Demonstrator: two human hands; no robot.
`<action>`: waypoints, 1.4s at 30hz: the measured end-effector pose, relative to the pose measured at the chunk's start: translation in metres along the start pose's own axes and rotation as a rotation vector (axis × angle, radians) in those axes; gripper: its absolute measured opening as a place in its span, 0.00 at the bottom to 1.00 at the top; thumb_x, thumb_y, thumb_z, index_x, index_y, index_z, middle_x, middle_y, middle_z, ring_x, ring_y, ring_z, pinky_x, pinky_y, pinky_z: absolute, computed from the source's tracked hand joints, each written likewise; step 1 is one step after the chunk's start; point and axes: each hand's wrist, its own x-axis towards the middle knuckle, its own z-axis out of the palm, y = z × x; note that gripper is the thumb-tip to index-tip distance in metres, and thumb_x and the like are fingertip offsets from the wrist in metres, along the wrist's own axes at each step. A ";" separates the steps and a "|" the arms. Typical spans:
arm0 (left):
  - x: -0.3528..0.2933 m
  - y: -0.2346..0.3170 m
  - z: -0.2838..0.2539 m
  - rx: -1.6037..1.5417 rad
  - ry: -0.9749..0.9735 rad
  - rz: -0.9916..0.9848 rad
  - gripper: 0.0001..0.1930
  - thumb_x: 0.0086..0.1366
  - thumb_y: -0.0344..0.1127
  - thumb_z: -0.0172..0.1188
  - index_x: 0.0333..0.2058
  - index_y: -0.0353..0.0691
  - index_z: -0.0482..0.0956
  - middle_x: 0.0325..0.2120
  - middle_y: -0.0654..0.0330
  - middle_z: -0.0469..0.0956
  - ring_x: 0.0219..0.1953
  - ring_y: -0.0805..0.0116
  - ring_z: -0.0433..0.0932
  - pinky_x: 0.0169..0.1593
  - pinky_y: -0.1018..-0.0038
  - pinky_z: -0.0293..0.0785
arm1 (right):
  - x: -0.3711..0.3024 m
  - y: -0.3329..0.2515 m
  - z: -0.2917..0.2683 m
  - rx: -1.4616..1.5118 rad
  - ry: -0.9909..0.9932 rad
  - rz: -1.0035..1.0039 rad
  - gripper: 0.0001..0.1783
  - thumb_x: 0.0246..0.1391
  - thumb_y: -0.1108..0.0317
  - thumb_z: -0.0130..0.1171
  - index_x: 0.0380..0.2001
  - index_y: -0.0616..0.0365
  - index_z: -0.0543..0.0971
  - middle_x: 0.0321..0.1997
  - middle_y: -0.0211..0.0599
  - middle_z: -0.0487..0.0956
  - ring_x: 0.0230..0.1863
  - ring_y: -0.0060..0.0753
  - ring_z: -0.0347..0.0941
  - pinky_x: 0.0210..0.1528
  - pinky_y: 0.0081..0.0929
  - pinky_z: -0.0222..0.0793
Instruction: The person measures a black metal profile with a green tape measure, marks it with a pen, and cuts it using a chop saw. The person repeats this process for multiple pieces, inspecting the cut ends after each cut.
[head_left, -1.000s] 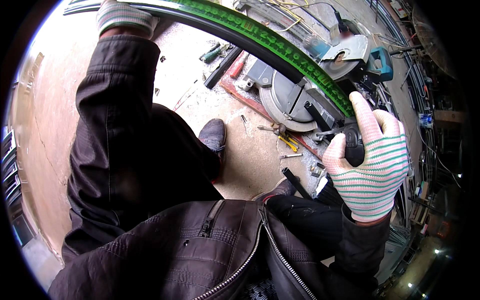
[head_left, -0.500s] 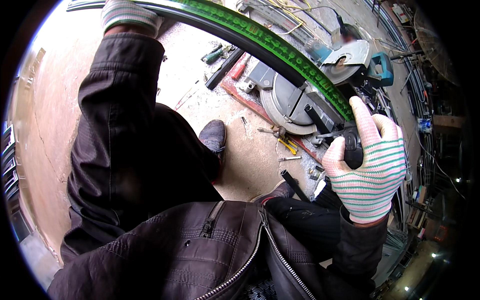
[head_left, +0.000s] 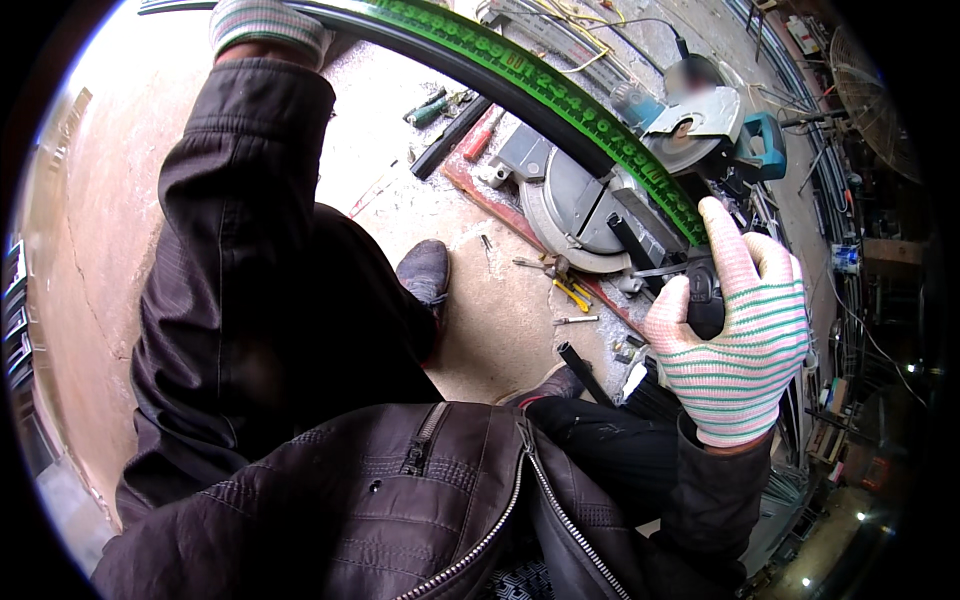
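Note:
A black tape measure (head_left: 706, 300) is in my right hand (head_left: 735, 330), which wears a white glove with pink and green stripes. Thumb and fingers close round its case, the index finger stretched along the tape. The green tape blade (head_left: 560, 95) runs out to the upper left, lying along a long black bar (head_left: 470, 75). At the far end, my left hand (head_left: 268, 28), in a matching glove, grips the bar; the top edge of the picture cuts off part of its fingers. Beneath the bar sits a grey mitre saw base (head_left: 575, 210), with its round blade (head_left: 685, 150) beyond.
Pliers with yellow handles (head_left: 572, 290) and other small tools lie on the floor. Short black profile pieces (head_left: 450, 137) rest near a red-handled tool (head_left: 484, 134). At the right are a fan (head_left: 875, 100) and stacked bars. Yellow cords (head_left: 590, 55) lie behind the saw.
My left hand has shifted very slightly to the right along with the bar and tape. My right hand keeps its hold on the tape measure, almost still.

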 end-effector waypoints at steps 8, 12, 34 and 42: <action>0.003 0.001 -0.004 0.087 0.000 0.006 0.27 0.69 0.63 0.41 0.36 0.41 0.71 0.25 0.59 0.71 0.29 0.61 0.71 0.39 0.62 0.72 | 0.002 -0.001 0.002 -0.005 0.000 0.001 0.35 0.36 0.70 0.64 0.55 0.53 0.81 0.40 0.44 0.77 0.39 0.44 0.75 0.44 0.38 0.75; 0.004 0.003 -0.002 0.141 -0.005 0.008 0.27 0.69 0.63 0.41 0.36 0.41 0.71 0.26 0.59 0.71 0.30 0.61 0.71 0.40 0.62 0.72 | 0.003 0.000 0.001 -0.015 -0.007 0.003 0.34 0.36 0.70 0.64 0.55 0.53 0.82 0.39 0.43 0.77 0.39 0.44 0.75 0.44 0.38 0.75; -0.001 0.015 -0.002 2.809 -0.358 0.947 0.14 0.73 0.41 0.40 0.36 0.40 0.71 0.31 0.59 0.73 0.36 0.63 0.71 0.47 0.69 0.68 | 0.001 0.006 0.004 0.019 0.009 -0.012 0.32 0.37 0.69 0.66 0.53 0.54 0.82 0.38 0.43 0.75 0.38 0.44 0.75 0.42 0.37 0.76; -0.037 0.013 0.042 2.788 -0.517 0.638 0.17 0.72 0.47 0.46 0.45 0.49 0.81 0.47 0.58 0.82 0.51 0.60 0.80 0.55 0.67 0.75 | -0.004 0.012 0.004 0.002 0.005 -0.013 0.32 0.36 0.68 0.69 0.52 0.53 0.82 0.36 0.39 0.74 0.37 0.41 0.74 0.40 0.34 0.76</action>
